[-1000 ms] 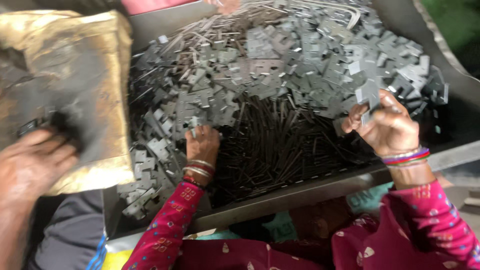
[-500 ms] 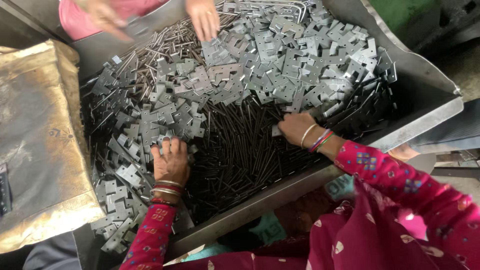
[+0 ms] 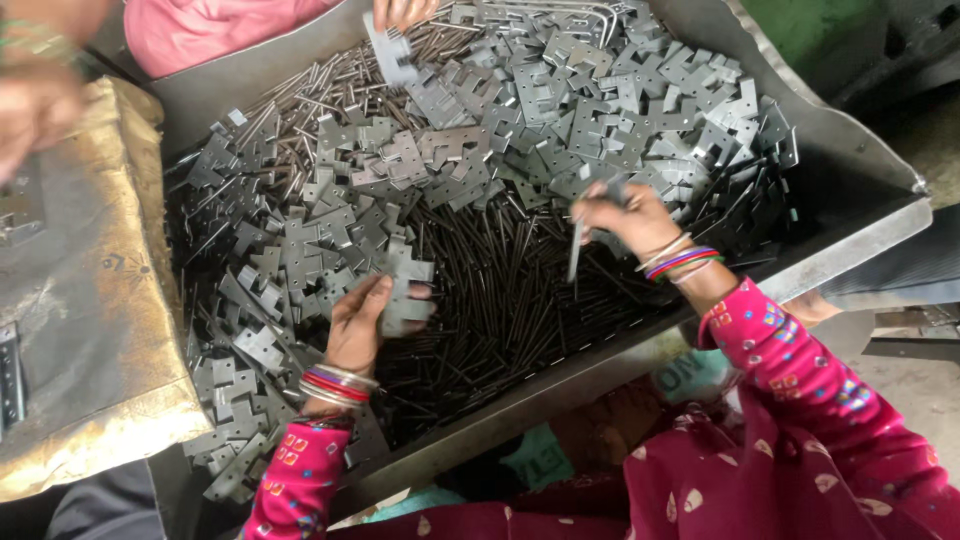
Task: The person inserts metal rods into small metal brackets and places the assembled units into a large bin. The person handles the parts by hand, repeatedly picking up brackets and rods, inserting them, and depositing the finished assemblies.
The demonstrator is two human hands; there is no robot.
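Over the tray (image 3: 860,215), left hand (image 3: 362,322) grips a plate (image 3: 405,292)

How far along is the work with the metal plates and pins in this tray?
Done: no finished pieces can be made out. In hand: the left hand holds a notched grey plate, and the right hand pinches a thin pin above the dark pins. Left: a big heap of loose plates fills the tray. Another person's hand also lifts a plate.

Views: one, head-worn.
Facing: steeply down onto the metal tray (image 3: 860,215).
Nearness: close, at arm's reach.
Frame edges: tray fills most of it.
Shared area: none.
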